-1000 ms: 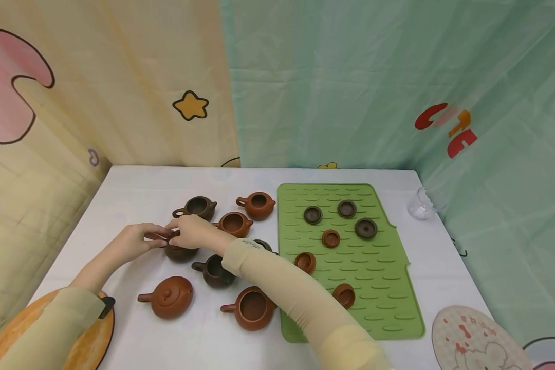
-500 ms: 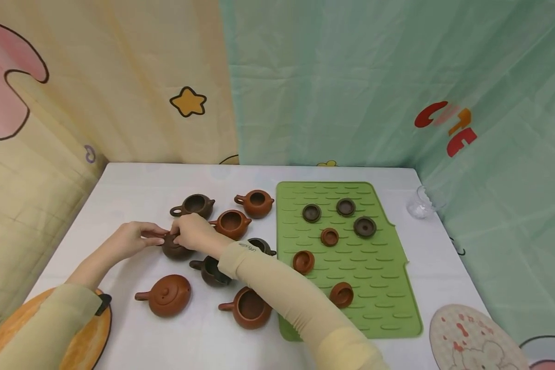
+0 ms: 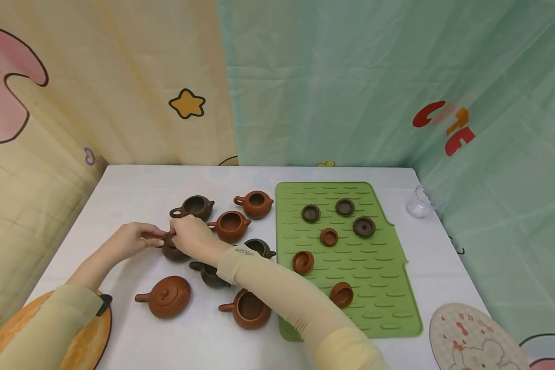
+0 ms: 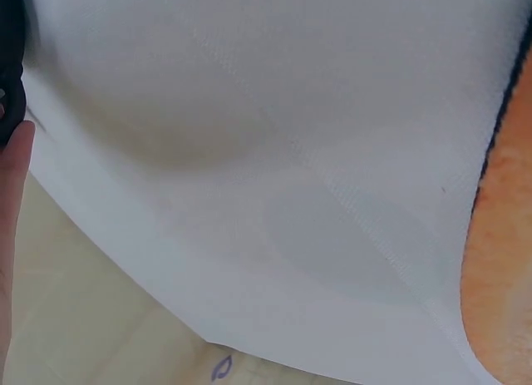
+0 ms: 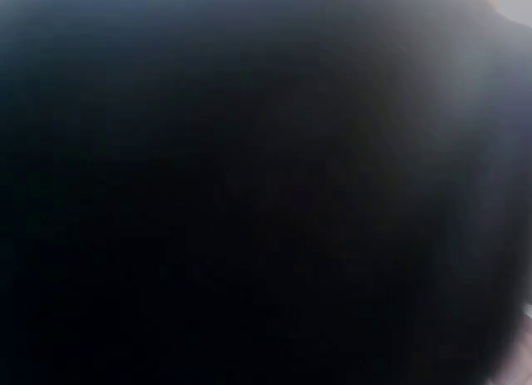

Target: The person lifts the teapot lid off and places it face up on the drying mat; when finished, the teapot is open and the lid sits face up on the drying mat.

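A small dark brown teapot (image 3: 172,253) stands on the left part of the white table. My left hand (image 3: 130,240) pinches it by the handle side, thumb and fingers close together. From the other side my right hand (image 3: 195,237) reaches over, its fingertips pinching at the lid on top; the hand hides much of the pot. In the left wrist view a dark edge of the teapot (image 4: 10,61) shows beside a finger. A dark blur fills most of the right wrist view. Nearer me sits a reddish-brown teapot with its lid on (image 3: 169,297).
Several open teapots, such as the red-brown one (image 3: 252,310) and the dark one (image 3: 196,207), surround my hands. Several upturned lids lie on a green mat (image 3: 379,288) at right. A clear glass vessel (image 3: 418,205) stands at the far right edge; a round orange mat (image 3: 90,334) lies front left.
My right hand has shifted slightly left and down at the dark teapot's top, the lid now lower on the pot. My left hand keeps its hold; the view shifts slightly.
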Demonstrator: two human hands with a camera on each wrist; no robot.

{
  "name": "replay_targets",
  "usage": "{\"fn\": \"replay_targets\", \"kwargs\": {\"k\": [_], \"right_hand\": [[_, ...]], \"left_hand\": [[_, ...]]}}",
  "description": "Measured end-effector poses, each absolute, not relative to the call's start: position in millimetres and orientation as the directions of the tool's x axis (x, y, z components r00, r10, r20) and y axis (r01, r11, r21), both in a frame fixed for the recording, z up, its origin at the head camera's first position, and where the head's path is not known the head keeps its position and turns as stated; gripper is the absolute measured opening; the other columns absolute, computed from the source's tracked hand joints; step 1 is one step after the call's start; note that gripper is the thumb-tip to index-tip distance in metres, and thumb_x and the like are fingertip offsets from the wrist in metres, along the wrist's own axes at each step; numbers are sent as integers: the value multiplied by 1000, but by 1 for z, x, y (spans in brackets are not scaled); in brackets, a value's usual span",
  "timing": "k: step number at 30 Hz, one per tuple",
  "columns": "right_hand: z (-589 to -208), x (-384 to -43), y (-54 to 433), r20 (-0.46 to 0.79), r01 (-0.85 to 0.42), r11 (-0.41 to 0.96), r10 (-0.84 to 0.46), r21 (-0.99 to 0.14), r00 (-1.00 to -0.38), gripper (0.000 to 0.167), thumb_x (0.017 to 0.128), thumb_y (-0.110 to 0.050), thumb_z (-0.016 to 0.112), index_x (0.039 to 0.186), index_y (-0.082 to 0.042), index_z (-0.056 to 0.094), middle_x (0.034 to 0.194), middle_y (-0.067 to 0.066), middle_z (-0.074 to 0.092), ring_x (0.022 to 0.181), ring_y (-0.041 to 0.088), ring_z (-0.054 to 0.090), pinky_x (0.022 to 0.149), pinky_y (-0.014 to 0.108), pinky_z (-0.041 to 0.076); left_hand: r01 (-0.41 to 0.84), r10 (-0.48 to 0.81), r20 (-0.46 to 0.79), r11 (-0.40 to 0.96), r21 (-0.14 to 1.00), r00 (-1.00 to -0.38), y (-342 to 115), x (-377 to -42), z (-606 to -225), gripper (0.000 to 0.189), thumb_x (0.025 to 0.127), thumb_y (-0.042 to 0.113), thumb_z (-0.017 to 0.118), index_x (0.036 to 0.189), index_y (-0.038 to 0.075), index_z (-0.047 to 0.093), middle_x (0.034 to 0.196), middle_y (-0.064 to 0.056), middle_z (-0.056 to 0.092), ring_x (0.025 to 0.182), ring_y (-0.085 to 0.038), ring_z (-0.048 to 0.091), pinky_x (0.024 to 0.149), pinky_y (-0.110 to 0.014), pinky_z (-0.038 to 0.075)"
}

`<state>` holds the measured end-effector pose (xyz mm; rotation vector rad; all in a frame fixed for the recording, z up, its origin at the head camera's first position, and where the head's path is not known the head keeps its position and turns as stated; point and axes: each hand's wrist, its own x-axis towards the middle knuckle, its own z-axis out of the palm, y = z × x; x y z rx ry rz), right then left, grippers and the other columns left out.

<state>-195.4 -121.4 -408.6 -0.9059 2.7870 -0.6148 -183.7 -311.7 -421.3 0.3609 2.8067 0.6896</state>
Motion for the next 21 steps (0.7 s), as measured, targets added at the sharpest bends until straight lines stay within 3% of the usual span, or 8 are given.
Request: {"fn": "replay_targets", "kwargs": {"k": [7,13,16,21], "right_hand": [[-406,-199,-105,-29,-358,641,-510,-679,-860,12,91,-20,69,102,-15,71,97,-7,71,77,-2,58,63,8,43],[-397,-199,-73,-124,-114,447,-470,-887,-874,9,89,-20,72,97,-15,73,92,-4,72,74,1,62,68,15,50],[-386,-196,-47,-204,49,312,-487,-949,-849,12,92,-16,69,101,-9,72,99,4,74,79,9,71,76,24,57],[-378,-192,16,-238,192,142,-503,-971,-831,23,96,-7,61,115,3,65,120,18,66,101,21,69,89,32,57]], "left_hand": [[174,288,-169,856,486,-943,-313,-185,-420,23,84,13,76,102,-1,75,94,-15,75,90,-31,70,74,-38,54],[185,292,-154,854,487,-944,-313,-184,-420,21,83,14,77,101,2,76,93,-13,76,90,-29,71,75,-35,53],[191,294,-143,851,489,-945,-313,-183,-419,21,83,14,77,100,2,76,93,-13,76,90,-29,71,75,-33,52],[211,306,-121,844,493,-944,-311,-181,-420,19,83,13,77,100,3,77,94,-13,76,92,-30,71,76,-33,52]]}}
